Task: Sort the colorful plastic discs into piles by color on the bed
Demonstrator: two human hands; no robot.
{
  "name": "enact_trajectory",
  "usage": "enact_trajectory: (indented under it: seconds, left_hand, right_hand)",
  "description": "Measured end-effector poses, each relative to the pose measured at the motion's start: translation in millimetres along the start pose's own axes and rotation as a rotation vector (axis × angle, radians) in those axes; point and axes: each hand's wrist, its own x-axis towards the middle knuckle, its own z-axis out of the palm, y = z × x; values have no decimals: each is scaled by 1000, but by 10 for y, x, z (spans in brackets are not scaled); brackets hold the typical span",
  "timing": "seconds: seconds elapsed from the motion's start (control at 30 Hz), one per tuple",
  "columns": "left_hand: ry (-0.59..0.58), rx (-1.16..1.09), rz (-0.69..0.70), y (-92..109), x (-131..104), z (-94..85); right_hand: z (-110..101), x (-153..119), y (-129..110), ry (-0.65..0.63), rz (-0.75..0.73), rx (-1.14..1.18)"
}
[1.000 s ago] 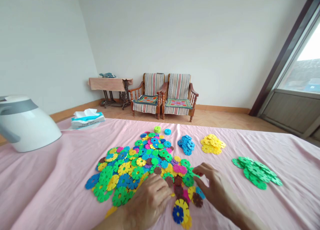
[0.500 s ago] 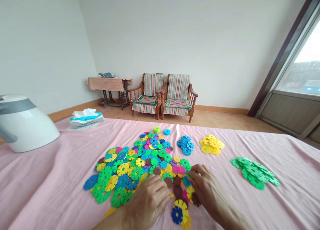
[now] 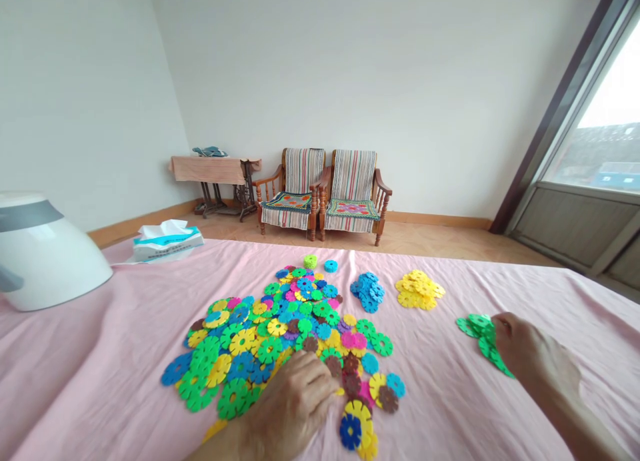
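Note:
Many flower-shaped plastic discs (image 3: 243,341) in mixed colours lie in a spread heap. At its near edge rests my left hand (image 3: 300,394), fingers curled and closed; a bit of yellow disc (image 3: 339,391) shows at its fingertips, and whatever is inside is hidden. My right hand (image 3: 535,354) is over the green disc pile (image 3: 483,334) at the right, covering much of it. Its fingers are bent together, and what they hold is out of sight. Close to the left hand are a dark blue disc (image 3: 351,433) and a brown disc (image 3: 389,399).
Sorted piles of blue discs (image 3: 369,292) and yellow discs (image 3: 420,289) stand behind. Farther back are small lime (image 3: 311,261) and light blue stacks (image 3: 331,266). On the left stand a white jug (image 3: 50,261) and a tissue box (image 3: 167,242). A wrinkled pink cloth (image 3: 425,387) covers the table.
My right hand has moved from the heap's right edge over to the green pile. Discs it hid, including a green and a blue one, now show. My left hand stays put.

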Motion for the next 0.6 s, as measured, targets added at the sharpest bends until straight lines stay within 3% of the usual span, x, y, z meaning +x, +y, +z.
enact_trajectory:
  seconds: [0.1,0.2,0.4,0.5,0.6]
  left_hand:
    - [-4,3,-3,-5,2,7]
    - [-4,5,1,0,6,5]
    - [9,1,-1,12,-1,-1]
    - [17,-3,3,14,-3,-8]
    - [23,-10,11,18,3,-25]
  right_hand:
    - [12,-3,8,109,-43,-35]
    - [46,-91,-195,182,-217,118]
    - [244,-567,-897,-20,-667,644]
    - [321,-774,-1114,-34,-778,724]
    - [302,-850,-1208,-85,-811,654]
